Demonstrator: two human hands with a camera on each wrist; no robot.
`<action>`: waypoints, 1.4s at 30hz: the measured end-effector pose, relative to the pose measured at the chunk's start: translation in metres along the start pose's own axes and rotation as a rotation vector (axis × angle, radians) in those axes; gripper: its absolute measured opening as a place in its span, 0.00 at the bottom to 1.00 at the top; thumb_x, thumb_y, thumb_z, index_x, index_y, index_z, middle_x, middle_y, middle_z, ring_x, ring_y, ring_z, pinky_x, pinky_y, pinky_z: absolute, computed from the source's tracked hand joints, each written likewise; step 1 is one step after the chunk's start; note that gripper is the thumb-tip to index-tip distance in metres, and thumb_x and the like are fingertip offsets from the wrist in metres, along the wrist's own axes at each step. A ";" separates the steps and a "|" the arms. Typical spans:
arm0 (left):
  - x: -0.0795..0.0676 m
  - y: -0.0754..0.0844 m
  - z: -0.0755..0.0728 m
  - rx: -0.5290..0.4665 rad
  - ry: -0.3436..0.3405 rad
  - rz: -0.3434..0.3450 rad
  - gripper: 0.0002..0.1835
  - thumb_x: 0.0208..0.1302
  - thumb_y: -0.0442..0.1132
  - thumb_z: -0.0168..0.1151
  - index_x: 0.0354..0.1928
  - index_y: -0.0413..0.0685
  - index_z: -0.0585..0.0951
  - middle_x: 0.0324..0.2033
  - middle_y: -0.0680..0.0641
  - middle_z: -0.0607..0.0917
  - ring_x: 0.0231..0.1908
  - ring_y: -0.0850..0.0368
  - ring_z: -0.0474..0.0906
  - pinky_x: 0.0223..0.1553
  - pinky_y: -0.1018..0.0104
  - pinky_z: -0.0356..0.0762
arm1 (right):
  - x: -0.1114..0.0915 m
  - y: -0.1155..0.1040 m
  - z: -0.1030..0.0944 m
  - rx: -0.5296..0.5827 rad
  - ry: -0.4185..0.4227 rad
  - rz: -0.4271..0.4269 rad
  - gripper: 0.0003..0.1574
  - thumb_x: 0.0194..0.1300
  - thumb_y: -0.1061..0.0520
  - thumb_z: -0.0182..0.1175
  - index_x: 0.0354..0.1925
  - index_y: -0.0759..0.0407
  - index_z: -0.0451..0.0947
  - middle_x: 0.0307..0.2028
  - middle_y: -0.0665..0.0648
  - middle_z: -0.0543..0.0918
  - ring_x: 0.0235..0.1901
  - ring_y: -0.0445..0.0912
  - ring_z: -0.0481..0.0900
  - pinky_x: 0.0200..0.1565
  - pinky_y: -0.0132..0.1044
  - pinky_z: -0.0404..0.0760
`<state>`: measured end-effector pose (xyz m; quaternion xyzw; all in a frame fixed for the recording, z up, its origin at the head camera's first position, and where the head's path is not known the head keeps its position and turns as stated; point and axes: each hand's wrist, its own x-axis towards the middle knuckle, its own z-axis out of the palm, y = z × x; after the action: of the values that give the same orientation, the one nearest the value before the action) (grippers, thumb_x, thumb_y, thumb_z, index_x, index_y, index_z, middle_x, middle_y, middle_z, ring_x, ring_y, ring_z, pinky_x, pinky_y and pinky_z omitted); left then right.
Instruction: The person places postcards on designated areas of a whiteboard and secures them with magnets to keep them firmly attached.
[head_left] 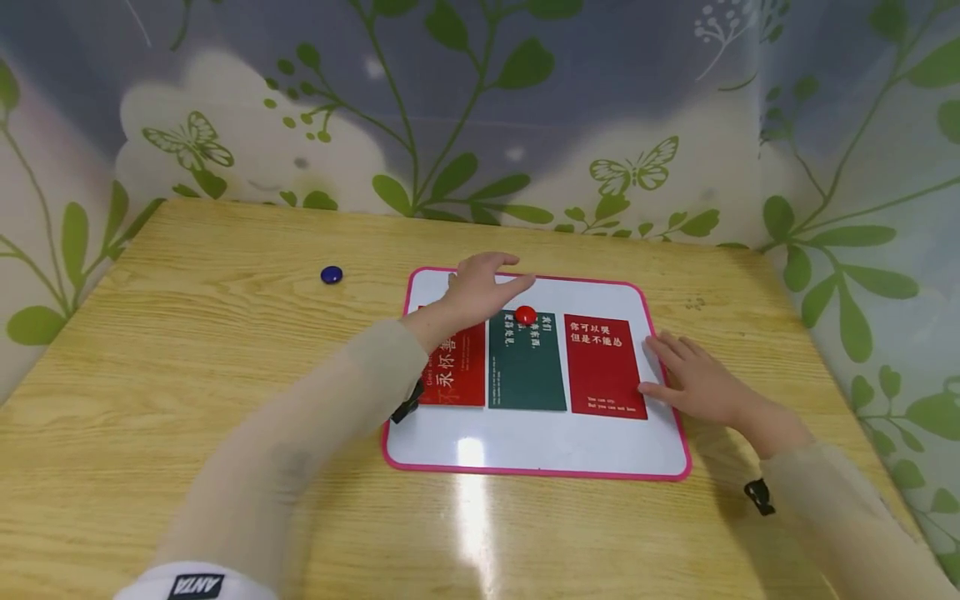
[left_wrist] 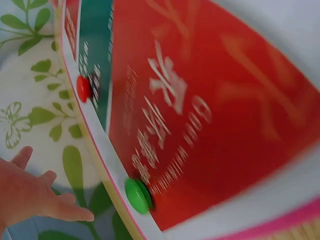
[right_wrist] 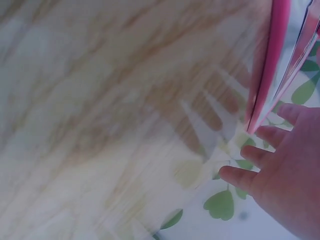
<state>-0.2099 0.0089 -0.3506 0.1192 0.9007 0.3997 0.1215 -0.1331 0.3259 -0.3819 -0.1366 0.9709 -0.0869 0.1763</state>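
My left hand (head_left: pixel 480 290) reaches over the upper left of a whiteboard (head_left: pixel 480 442) with a pink rim, fingers spread and nothing between them. Three cards with white lettering lie side by side on it: a red card (head_left: pixel 468 371), a dark green card (head_left: pixel 527 379) and another red card (head_left: pixel 606 371). A round red magnet (head_left: pixel 526 315) sits at the green card's top. In the left wrist view, a green magnet (left_wrist: pixel 137 196) shows at the left red card's edge; in the head view, my hand and arm hide it. My right hand (head_left: pixel 697 379) extends loosely along the board's right edge, fingers apart.
A dark blue magnet (head_left: pixel 332 275) lies on the wooden table (head_left: pixel 225 350), left of the board. Curtains or wall covering with leaves and butterflies (head_left: pixel 633 171) border the table at the back and sides. Black straps (head_left: pixel 759 497) sit at both wrists.
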 end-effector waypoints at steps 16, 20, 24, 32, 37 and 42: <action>-0.011 -0.052 -0.052 0.270 0.132 0.008 0.31 0.64 0.57 0.52 0.65 0.49 0.68 0.71 0.39 0.56 0.70 0.36 0.43 0.66 0.31 0.34 | -0.006 -0.019 0.008 -0.016 0.006 -0.092 0.58 0.51 0.36 0.64 0.70 0.60 0.53 0.71 0.66 0.52 0.67 0.69 0.46 0.62 0.69 0.53; -0.017 -0.070 -0.065 0.318 0.141 -0.007 0.31 0.64 0.57 0.51 0.64 0.47 0.68 0.70 0.36 0.54 0.70 0.33 0.42 0.64 0.29 0.32 | -0.005 -0.019 0.008 -0.017 0.001 -0.096 0.58 0.51 0.36 0.64 0.70 0.61 0.53 0.70 0.67 0.52 0.67 0.69 0.46 0.62 0.69 0.54; -0.024 -0.086 -0.077 0.351 0.144 -0.027 0.31 0.65 0.56 0.51 0.63 0.45 0.68 0.70 0.34 0.53 0.70 0.30 0.41 0.63 0.27 0.32 | -0.005 -0.019 0.008 -0.012 -0.004 -0.095 0.59 0.51 0.36 0.64 0.70 0.62 0.52 0.70 0.68 0.52 0.67 0.69 0.46 0.61 0.69 0.55; -0.035 -0.108 -0.102 0.406 0.177 -0.061 0.29 0.64 0.54 0.52 0.61 0.43 0.69 0.69 0.32 0.53 0.69 0.30 0.40 0.61 0.25 0.30 | -0.006 -0.019 0.008 0.004 -0.002 -0.094 0.61 0.49 0.35 0.65 0.70 0.62 0.52 0.69 0.70 0.52 0.66 0.70 0.47 0.59 0.69 0.59; -0.041 -0.119 -0.115 0.426 0.195 -0.076 0.29 0.64 0.53 0.53 0.60 0.41 0.69 0.69 0.30 0.52 0.68 0.28 0.39 0.60 0.24 0.29 | -0.005 -0.017 0.008 0.019 -0.023 -0.085 0.60 0.49 0.34 0.65 0.70 0.59 0.52 0.70 0.70 0.50 0.66 0.70 0.47 0.58 0.69 0.61; -0.043 -0.131 -0.128 0.481 0.184 -0.120 0.31 0.64 0.54 0.54 0.62 0.41 0.67 0.69 0.29 0.49 0.68 0.26 0.37 0.59 0.23 0.28 | -0.006 -0.017 0.009 0.034 -0.035 -0.070 0.61 0.49 0.34 0.65 0.71 0.59 0.52 0.70 0.69 0.50 0.66 0.69 0.47 0.57 0.69 0.63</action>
<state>-0.2250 -0.1783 -0.3603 0.0542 0.9825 0.1755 0.0305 -0.1202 0.3106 -0.3843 -0.1690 0.9607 -0.1072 0.1923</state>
